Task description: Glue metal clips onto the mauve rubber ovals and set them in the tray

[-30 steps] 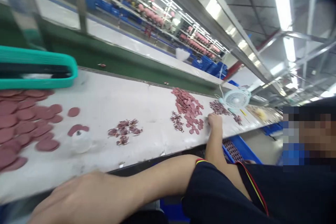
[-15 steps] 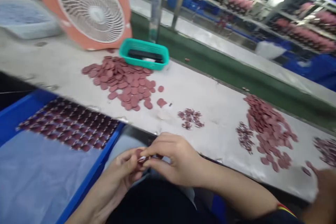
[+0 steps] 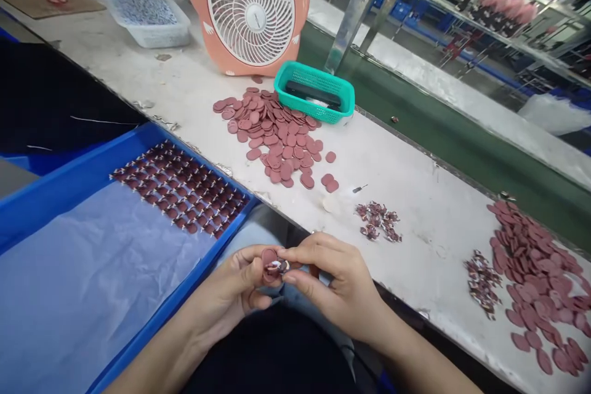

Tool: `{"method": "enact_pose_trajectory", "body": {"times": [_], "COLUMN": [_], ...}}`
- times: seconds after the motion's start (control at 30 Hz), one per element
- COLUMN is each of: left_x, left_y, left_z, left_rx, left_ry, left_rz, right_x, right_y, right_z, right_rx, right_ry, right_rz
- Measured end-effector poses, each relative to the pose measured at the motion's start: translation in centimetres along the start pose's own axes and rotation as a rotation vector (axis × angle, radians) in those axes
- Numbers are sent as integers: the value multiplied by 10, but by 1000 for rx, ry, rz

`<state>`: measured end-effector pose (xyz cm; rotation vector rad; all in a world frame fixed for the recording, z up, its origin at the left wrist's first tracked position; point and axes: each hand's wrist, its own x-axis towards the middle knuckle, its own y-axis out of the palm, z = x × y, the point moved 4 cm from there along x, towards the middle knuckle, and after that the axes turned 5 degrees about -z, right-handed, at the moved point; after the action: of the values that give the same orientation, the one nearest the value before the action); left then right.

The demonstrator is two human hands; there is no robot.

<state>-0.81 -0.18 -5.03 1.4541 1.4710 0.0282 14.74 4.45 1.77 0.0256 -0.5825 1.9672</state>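
While left hand [image 3: 233, 292] grips maroon disc [image 3: 268, 256] | right hand [image 3: 339, 292] pinches it

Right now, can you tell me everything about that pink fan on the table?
The fan has a peachy-pink body that looks plastic, a round white grille with thin ribs, and white blades around a white hub. Small white paw-like marks sit low on both sides. It stands upright on the white table, facing the person, behind the pile of reddish oval pieces and left of the teal basket. Its top is cut off by the picture.
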Motion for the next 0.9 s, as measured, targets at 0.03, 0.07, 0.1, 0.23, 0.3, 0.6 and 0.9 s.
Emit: {"method": "enact_pose_trajectory", "body": {"times": [0.03,0.07,0.1,0.23,0.3,0.6,0.9], "left_x": [0,0,1,1,0,-11,-8], "left_y": [0,-1,-2,-5,-11,-36,-90], "left_z": [-1,-1,-1,-1,-2,-8,-22], "left_rx": [-8,-16,-22,-26,-30,119,366], "left_ry": [2,3,1,29,131,544,587], "left_rz": [8,14,19,27,-77,-443,-749], "right_x": [1,2,3,5,3,-1,-6], "right_y": [1,2,3,9,15,73,82], "right_z": [0,0,0,0,-1,-19,-7], "right_rx": [11,23,35,25,-81,-486,-417], "right_ry": [5,5,2,-71,-150,-529,-621], "right_rz": [2,2,2,-51,-151,-315,-144]}}
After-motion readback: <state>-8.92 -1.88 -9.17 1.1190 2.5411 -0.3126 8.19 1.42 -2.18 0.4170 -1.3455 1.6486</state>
